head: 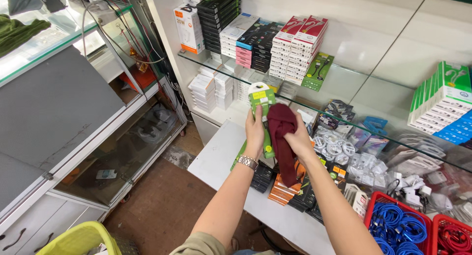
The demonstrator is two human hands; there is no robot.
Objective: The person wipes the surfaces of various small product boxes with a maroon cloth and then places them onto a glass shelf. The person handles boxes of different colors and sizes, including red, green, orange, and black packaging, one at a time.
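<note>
Head view: left hand (254,132) grips a green-and-white blister pack (262,98) upright above the white counter (216,161); right hand (299,139) fingers bunched around a dark red cloth (282,137), pressed on the pack's face. Best to brace the pack firmly, wipe flat strokes. Cloth soft, limp; pack glossy, stiff card. Glass shelf (344,107) behind.

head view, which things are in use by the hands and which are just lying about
In use:
left hand holding green packs
right hand holding maroon cloth

Lying about:
stacked boxes on glass shelf
red baskets of cables
yellow-green basket
orange packs
</note>
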